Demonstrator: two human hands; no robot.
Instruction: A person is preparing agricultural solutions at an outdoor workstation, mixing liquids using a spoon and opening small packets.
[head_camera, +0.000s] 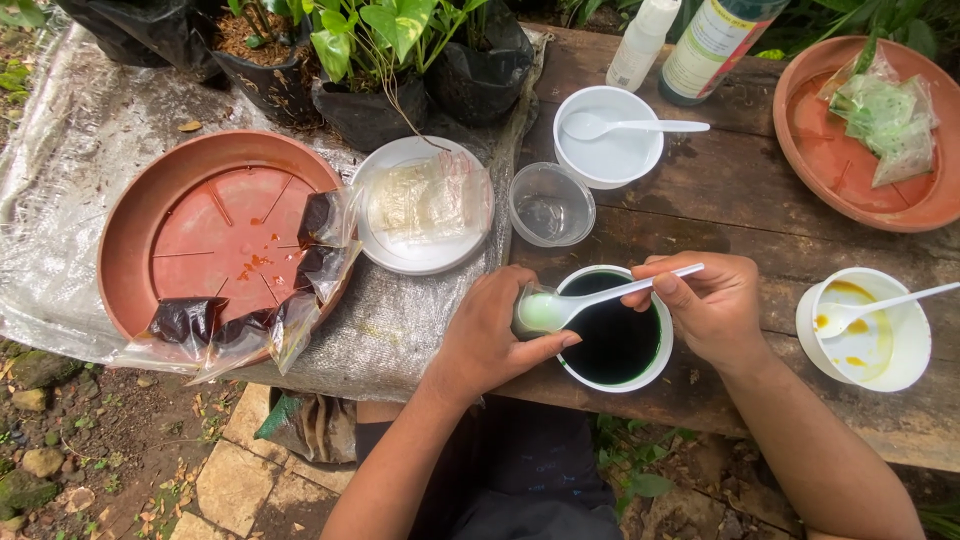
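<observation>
My left hand (495, 335) grips a small clear plastic bag (530, 308) at the left rim of a white bowl (664, 350) filled with dark green liquid. My right hand (705, 305) holds a white plastic spoon (610, 293) by its handle above the bowl. The spoon's scoop rests at the mouth of the little bag, which looks pale green inside. Both hands hover over a weathered wooden table (740, 215).
A brown saucer (130, 225) at left holds several bags of dark liquid. A white plate (385, 250) carries clear bags, beside an empty clear cup (551, 205). Behind stand a white bowl with spoon (610, 135), bottles (715, 45) and potted plants (375, 60). At right are a saucer of green bags (865, 135) and an orange-stained bowl (865, 330).
</observation>
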